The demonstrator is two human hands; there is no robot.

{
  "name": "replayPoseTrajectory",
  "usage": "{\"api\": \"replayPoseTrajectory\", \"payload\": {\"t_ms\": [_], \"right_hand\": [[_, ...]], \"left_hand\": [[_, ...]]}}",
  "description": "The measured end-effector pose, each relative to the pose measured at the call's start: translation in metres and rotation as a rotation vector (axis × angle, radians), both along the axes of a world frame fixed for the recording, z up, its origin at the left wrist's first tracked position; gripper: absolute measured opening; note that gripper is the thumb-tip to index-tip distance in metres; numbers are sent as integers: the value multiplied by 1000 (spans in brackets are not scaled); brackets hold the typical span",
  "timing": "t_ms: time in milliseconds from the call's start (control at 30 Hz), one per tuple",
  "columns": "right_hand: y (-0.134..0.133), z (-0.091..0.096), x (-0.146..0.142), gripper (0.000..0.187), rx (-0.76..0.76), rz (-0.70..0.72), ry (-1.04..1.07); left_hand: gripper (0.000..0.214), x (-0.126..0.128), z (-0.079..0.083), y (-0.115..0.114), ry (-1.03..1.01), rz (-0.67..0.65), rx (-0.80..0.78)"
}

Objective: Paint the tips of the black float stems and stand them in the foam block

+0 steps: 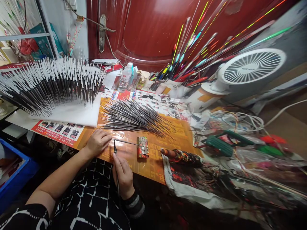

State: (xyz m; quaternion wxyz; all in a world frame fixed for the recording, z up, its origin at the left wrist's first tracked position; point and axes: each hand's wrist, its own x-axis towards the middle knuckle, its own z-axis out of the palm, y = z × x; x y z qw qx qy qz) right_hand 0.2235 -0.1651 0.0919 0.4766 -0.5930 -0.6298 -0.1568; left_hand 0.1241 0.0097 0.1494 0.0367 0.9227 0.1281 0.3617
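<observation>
While this bench is pure chaos, the thing to look at is one very thin stem [137,145] lying almost level across an orange printed mat [153,167]. It runs from just beside the left hand [97,143], over a small painted block [142,147], to a chunky patterned handle [179,156]. I'd guess it's light, springy and easy to kink, so I'd take hold of it at the handle, not halfway along.

The right hand [123,175] is pinched closed on a slim dark tool [115,148], with its tip up by the stem's near end. The left hand rests on the mat with its fingers loosely curled, but from this angle I can't tell whether it's actually gripping anything.

Just beyond is a loose heap of long dark spiky stems [134,118], and behind that a white foam board [79,115] bristles with a big fan of white-tipped spikes [52,83]. Further back there's a plastic water bottle [124,78], a tub of bright long floats [182,54] and a white desk fan [251,67]. A blue crate [14,169] sits down on the left.
</observation>
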Motion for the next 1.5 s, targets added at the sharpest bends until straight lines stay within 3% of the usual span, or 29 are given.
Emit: {"api": "replayPoseTrajectory", "payload": {"t_ms": [1033, 1200, 1367, 1433, 1500], "right_hand": [[1, -3, 1, 58, 2, 4, 23], [2, 7, 0, 61, 29, 60, 58], [-28, 33, 13, 52, 26, 103, 168], [-53, 44, 30, 46, 33, 21, 186], [-83, 53, 53, 38, 60, -171, 214]], "left_hand": [[20, 0, 0, 0, 8, 2, -14], [17, -1, 1, 1, 18, -1, 1], [19, -3, 5, 5, 15, 3, -10], [19, -4, 7, 7, -13, -18, -4], [19, -6, 10, 10, -31, -33, 11]]}}
